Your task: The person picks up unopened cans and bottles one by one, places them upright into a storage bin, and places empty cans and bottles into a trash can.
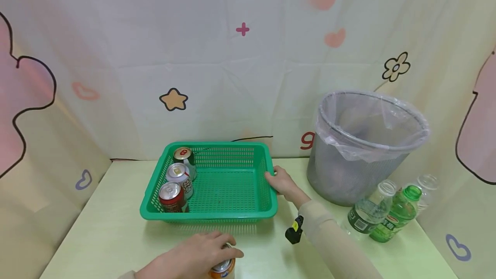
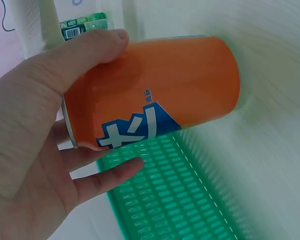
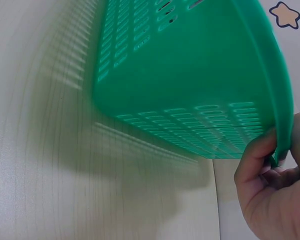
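My left hand (image 1: pixel 195 253) holds an orange Fanta soda can (image 1: pixel 227 270) from above, at the near edge of the head view. In the left wrist view the thumb lies along one side of the can (image 2: pixel 175 75), with fingers on the other. Whether its base touches the table cannot be told. My right hand (image 1: pixel 286 184) grips the right rim of a green plastic basket (image 1: pixel 209 216); in the right wrist view its fingers curl round that rim. Three soda cans stand in a row at the basket's left side: a dark one (image 1: pixel 190 165), a white one (image 1: pixel 186 184) and a red one (image 1: pixel 174 203).
A grey mesh bin (image 1: pixel 337 175) with a clear liner stands at the back right. Beside it are a clear bottle (image 1: pixel 372 210), a green bottle (image 1: pixel 399 216) and another clear bottle (image 1: pixel 427 188). A printed curtain (image 1: pixel 217 55) hangs behind the pale table (image 1: pixel 104 210).
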Demonstrator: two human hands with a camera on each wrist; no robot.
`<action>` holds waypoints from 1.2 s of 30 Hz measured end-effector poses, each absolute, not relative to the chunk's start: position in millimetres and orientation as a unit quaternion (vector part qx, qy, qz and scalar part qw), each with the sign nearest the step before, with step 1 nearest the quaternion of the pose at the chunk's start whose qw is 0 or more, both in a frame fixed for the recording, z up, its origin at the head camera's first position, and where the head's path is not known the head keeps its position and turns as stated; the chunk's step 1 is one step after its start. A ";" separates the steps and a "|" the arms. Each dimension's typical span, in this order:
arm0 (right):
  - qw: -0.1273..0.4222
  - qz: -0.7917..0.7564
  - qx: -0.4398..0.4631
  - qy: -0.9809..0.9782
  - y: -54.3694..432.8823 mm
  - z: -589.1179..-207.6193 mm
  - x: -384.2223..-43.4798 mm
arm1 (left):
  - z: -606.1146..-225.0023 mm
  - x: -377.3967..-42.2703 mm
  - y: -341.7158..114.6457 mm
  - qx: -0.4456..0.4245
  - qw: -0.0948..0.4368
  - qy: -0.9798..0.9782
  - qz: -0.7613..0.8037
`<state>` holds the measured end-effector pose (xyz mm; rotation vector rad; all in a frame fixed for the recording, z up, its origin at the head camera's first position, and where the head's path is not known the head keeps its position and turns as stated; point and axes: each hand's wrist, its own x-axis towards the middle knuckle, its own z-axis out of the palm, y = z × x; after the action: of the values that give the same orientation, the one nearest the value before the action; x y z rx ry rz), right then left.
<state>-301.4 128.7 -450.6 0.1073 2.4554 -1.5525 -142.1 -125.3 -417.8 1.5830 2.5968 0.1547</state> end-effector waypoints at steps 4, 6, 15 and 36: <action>0.117 -0.530 0.038 0.839 129.7 -450.5 -300.2 | -421.5 -142.2 -123.8 0.527 0.041 0.847 0.063; 0.117 -0.533 0.037 0.837 130.1 -450.3 -299.4 | -422.4 -142.4 -123.4 0.528 0.044 0.845 0.069; 0.115 -0.542 0.035 0.832 129.3 -448.0 -297.4 | -420.6 -142.4 -121.2 0.521 0.060 0.848 0.073; 0.117 -0.540 0.033 0.833 128.3 -447.6 -299.8 | -415.4 -143.3 -118.5 0.524 0.064 0.848 0.050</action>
<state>-299.8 128.3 -447.6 0.0971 2.4381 -1.5789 -143.3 -118.5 -415.4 1.5830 2.5590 0.1500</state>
